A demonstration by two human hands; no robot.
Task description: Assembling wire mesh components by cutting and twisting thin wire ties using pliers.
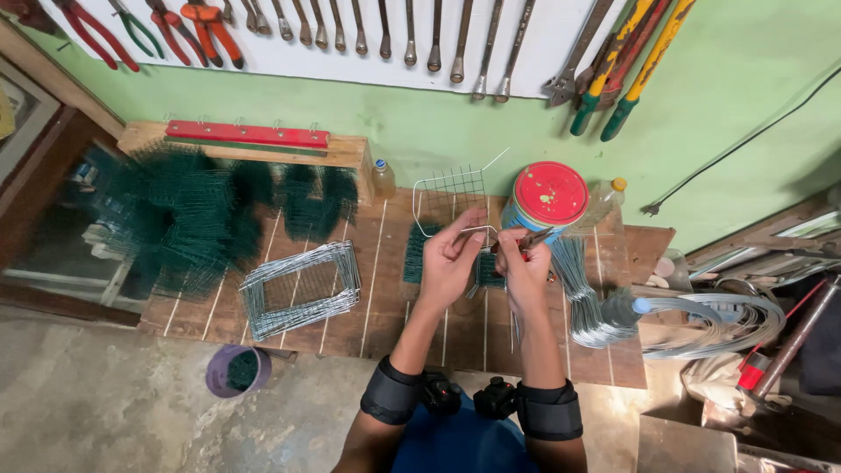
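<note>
A small wire mesh panel (449, 203) is held upright near the worktop's (385, 298) far edge, pinched by the left hand (451, 258), while red-handled pliers (528, 240) are gripped in the right hand (524, 267) just beside it.

The bent silver wire piece (476, 230) is sitting just above frame centre, pinched in the left hand (451, 258). It is running roughly level toward the red-handled pliers (528, 242), which are lying in the right hand (524, 267), tips pointing left and meeting the wire over the wooden bench.
</note>
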